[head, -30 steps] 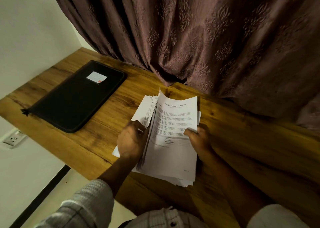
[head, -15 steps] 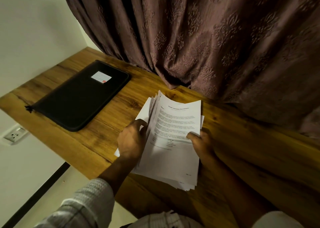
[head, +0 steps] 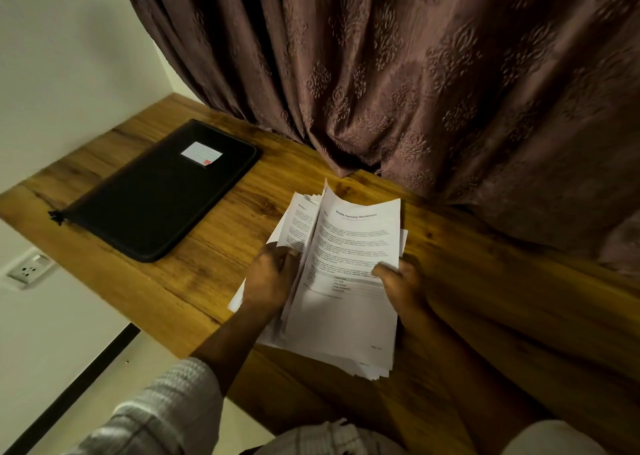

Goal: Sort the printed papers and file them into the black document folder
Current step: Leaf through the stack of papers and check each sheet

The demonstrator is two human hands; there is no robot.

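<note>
Since a moment ago the papers (head: 349, 316) have fanned a little further open on their left side, and a lower page (head: 299, 226) with a section heading now shows more than it did. They lie on the table (head: 485, 281) right in front of me, near the curtain (head: 415, 91). My right hand (head: 401, 285) pinches the right edge of the stack, thumb on the printed top page (head: 356, 247) and fingers hidden beneath, so the bundle can't slide while I leaf through it. My left hand (head: 268, 281) is curled into the gap on the left, fingertips tucked among the sheets to keep the upper ones raised. I judge that's so I can read the headings and tell which pages belong together. The papers therefore sit between my two hands, held at both sides, their near end unevenly fanned on the wood. The folder (head: 159, 195) lies flat and, as far as I can tell, zipped shut, well off to my left on the same table with its white label (head: 201, 152) facing up — neither hand is near it. Sorting is the step in hand; filing hasn't begun.
</note>
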